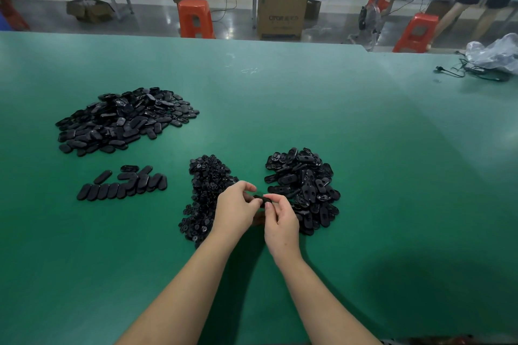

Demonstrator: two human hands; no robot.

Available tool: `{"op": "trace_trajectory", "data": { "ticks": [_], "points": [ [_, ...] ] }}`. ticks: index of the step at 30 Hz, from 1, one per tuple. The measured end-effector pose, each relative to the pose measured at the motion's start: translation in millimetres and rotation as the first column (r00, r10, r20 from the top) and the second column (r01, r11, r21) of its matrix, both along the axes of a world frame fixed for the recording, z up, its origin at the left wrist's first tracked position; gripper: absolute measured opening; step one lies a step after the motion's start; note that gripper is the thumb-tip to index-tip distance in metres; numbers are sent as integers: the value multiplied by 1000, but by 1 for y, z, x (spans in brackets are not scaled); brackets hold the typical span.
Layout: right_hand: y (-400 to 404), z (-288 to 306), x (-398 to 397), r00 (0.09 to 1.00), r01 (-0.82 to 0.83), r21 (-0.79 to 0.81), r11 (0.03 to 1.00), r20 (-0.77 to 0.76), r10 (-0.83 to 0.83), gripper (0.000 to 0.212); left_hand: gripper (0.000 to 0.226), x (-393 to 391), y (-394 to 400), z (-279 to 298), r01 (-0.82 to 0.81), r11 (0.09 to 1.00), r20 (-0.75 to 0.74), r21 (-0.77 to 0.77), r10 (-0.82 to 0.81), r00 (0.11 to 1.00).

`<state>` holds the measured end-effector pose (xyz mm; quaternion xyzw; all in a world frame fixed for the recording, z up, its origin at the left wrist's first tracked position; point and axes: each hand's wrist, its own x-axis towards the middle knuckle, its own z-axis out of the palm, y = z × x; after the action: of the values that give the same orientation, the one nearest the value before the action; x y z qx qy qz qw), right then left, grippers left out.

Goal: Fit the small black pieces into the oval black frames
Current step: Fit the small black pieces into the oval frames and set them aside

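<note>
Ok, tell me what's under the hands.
Both hands, left and right, pinch one oval frame above the green table. The left covers part of the small-piece pile; any piece between the fingers is hidden.

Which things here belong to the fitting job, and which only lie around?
Job: left hand, right hand, held frame, frame heap, small pieces, far heap, row.
Around: plastic bag, cable, stools.
</note>
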<state>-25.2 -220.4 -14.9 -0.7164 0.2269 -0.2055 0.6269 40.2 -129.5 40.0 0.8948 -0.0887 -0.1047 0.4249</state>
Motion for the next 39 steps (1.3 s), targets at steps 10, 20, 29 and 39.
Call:
{"op": "trace_trajectory", "data": {
  "ticks": [10,20,29,39],
  "points": [
    [-1,3,-2,1000,11,113,994,-13,-9,20,9,4,6,0,35,994,-104,-106,-46,993],
    [-2,1,0,1000,-10,167,986,-23,14,29,8,2,8,-3,-18,974,-228,-224,-35,973],
    [2,2,-2,1000,-4,125,992,10,2,29,12,2,8,0,37,994,-52,-103,-43,998],
    [2,4,-3,1000,3,37,999,10,-3,28,12,0,7,0,98,995,94,16,-99,991]
  ]
}}
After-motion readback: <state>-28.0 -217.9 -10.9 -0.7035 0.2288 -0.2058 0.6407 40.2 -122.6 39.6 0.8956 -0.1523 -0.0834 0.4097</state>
